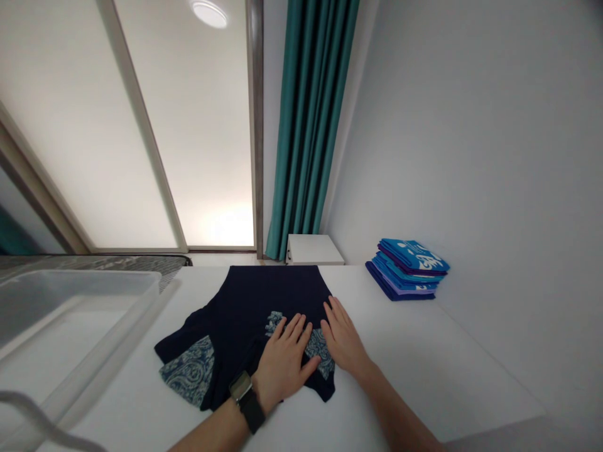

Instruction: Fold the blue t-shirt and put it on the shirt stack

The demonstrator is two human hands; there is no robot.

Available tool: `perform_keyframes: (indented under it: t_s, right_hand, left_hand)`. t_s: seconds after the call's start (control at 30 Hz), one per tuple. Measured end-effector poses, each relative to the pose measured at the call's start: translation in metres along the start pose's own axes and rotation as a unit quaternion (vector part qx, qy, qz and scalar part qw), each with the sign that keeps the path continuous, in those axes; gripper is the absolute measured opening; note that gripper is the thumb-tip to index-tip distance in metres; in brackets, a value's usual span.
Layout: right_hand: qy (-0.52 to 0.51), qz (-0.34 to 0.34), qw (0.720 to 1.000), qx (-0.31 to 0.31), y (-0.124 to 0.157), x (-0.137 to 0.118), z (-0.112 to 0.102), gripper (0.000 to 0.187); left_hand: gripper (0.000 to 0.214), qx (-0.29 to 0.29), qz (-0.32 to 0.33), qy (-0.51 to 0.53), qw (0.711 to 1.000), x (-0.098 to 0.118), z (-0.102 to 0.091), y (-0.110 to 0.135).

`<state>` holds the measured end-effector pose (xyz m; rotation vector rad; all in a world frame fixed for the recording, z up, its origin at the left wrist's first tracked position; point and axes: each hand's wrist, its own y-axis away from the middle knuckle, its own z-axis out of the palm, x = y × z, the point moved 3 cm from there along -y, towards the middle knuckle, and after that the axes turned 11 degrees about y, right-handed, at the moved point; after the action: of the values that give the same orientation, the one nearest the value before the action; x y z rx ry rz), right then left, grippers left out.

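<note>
A dark navy garment (254, 307) with pale blue patterned panels lies spread on the white table (424, 358). My left hand (282, 364), with a dark smartwatch (245, 398) on its wrist, lies flat on the garment's near right part, fingers together and stretched out. My right hand (343, 339) lies flat beside it on the garment's right edge, over a patterned patch. Neither hand grips anything.
A stack of folded blue and purple cloths (407, 269) sits at the table's far right by the wall. A clear plastic bin (70, 320) stands at the left. A small white unit (313, 250) and a teal curtain (313, 125) are behind the table.
</note>
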<state>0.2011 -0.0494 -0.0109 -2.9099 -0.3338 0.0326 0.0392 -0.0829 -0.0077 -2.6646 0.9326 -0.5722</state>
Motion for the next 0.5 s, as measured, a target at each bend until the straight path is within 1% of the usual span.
perform_keyframes:
  t_s: [0.07, 0.1, 0.2, 0.3, 0.5]
  right_hand:
    - [0.000, -0.002, 1.000, 0.025, -0.005, -0.002, -0.004, 0.057]
    - [0.002, -0.001, 1.000, 0.028, -0.008, -0.004, -0.005, 0.056]
    - [0.015, 0.010, 1.000, 0.004, -0.018, -0.008, -0.002, 0.057]
    - [0.028, 0.030, 0.999, -0.024, -0.027, -0.009, 0.006, 0.058]
    - [0.019, 0.040, 0.999, -0.033, -0.030, -0.006, 0.022, 0.062]
  left_hand:
    - [0.060, 0.001, -0.010, 0.001, 1.000, 0.001, -0.001, 0.000]
    - [0.060, 0.002, -0.010, 0.001, 1.000, 0.001, -0.001, -0.001]
    - [0.059, 0.009, -0.008, -0.001, 1.000, 0.002, -0.002, -0.001]
    - [0.061, 0.005, -0.011, -0.005, 1.000, 0.001, -0.001, 0.000]
    - [0.064, -0.004, -0.017, -0.009, 1.000, 0.003, -0.001, 0.002]
